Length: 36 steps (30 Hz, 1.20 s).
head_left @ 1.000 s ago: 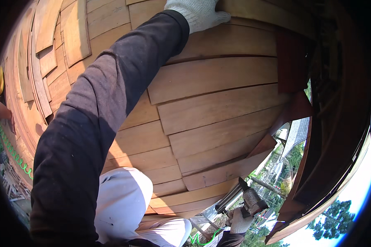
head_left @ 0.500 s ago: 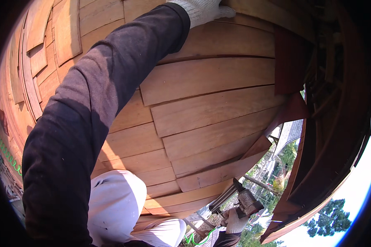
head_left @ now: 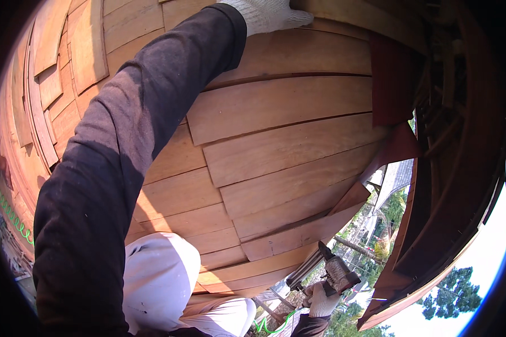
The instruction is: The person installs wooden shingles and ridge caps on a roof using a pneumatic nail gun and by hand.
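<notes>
My left hand (head_left: 267, 13), in a white knit glove, reaches across to the top edge of the view. It rests on a wooden board (head_left: 362, 18), its thumb stretched out to the right; the fingers are partly cut off by the frame. At the lower right, my gloved right hand (head_left: 322, 302) grips a nail gun (head_left: 338, 274), a dark tool with a pale wrapped body. The nail gun is held apart from the boards near my left hand. Overlapping wooden shingle boards (head_left: 287, 149) lie in rows between my two hands.
My knee in white trousers (head_left: 157, 275) is on the boards. A green coiled hose (head_left: 14, 216) runs at the far left, with green hose (head_left: 264, 326) near my right arm too. Right of the boards are a dark red panel (head_left: 396, 84), a gap showing trees, and a dark timber overhang (head_left: 461, 185).
My left hand and forearm have shifted slightly left in the view, the hand still on the board. The right hand keeps the nail gun in nearly the same place.
</notes>
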Each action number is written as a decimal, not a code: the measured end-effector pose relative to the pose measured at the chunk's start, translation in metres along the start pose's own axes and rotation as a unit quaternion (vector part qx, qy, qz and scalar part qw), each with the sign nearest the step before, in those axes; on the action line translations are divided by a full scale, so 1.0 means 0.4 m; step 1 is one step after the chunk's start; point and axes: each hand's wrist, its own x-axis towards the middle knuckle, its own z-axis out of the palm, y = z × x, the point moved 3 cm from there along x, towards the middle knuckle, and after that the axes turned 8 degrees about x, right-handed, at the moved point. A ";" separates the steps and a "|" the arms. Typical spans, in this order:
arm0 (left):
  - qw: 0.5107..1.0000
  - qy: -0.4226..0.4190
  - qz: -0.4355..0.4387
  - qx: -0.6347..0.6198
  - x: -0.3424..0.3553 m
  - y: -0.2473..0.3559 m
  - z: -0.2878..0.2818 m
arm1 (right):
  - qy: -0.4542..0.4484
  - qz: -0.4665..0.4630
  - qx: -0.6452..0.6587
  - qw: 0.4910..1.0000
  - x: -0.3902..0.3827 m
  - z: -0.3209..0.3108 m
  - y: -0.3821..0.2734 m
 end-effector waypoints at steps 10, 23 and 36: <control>0.999 0.029 -0.011 0.010 -0.003 0.000 -0.003 | 0.018 -0.024 0.001 1.000 -0.010 0.018 -0.015; 0.997 0.074 0.029 -0.025 -0.024 -0.005 -0.011 | -0.007 0.012 0.020 1.000 -0.002 0.008 -0.007; 0.996 0.087 -0.002 0.018 -0.020 -0.006 -0.015 | 0.020 -0.017 0.027 0.999 -0.010 0.023 -0.024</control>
